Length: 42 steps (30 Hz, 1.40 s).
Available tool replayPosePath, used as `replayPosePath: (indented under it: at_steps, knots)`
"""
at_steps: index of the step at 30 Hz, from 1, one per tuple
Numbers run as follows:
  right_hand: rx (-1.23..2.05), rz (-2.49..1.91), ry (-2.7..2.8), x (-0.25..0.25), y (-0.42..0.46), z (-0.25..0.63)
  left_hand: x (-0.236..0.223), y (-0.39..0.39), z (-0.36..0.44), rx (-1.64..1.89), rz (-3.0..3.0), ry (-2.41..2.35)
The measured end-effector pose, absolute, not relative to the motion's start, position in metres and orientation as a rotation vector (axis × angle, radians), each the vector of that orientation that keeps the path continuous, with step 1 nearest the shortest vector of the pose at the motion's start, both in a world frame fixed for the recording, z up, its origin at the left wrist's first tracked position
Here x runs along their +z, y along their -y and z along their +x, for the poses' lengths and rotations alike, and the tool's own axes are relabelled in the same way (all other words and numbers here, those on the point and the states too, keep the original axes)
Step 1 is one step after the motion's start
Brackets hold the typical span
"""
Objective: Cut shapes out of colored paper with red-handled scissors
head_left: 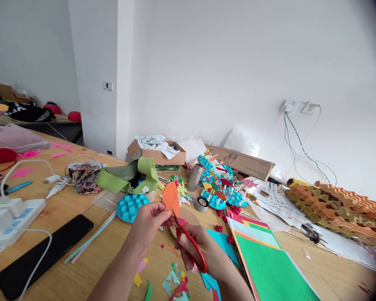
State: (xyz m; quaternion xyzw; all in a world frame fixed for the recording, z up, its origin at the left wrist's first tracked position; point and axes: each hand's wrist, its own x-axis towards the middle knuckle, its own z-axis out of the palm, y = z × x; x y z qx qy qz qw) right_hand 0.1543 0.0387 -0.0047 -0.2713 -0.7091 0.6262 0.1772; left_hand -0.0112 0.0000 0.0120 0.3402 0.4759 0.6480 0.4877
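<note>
My left hand (147,223) pinches a leaf-shaped piece of orange paper (171,199) in the air above the wooden table (81,259). My right hand (199,255) grips a pair of red-handled scissors (194,253), and their blades reach up to the lower tip of the orange paper. Small paper scraps (175,282) in several colours lie under my hands. A stack of coloured card (269,267) with a green sheet on top sits just right of my right hand. A turquoise folded-paper disc (130,207) lies left of the orange paper.
A white power strip (15,217) and a black tablet (44,251) with a white cable lie at the left. Paper crafts (216,184), a cardboard box (156,154) and a green strap (128,177) crowd the back. Black scissors (310,233) and stacked orange paper (338,211) lie at the right.
</note>
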Motion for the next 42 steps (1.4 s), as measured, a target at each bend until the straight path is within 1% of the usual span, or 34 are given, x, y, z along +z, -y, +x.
replayPosePath:
  at_steps: [20,30,42]
  knots:
    - [1.760,-0.851,2.032,0.0004,-0.0368,0.1536,0.0122,0.0007,-0.0109,1.546,0.834,-1.178]
    - [1.775,-0.812,2.021,-0.0089,-0.0409,0.1567,0.0150,0.0027,-0.0124,1.520,0.877,-1.221]
    - [1.779,-0.820,2.034,-0.0062,-0.0397,0.1571,0.0155,0.0031,-0.0130,1.513,0.900,-1.216]
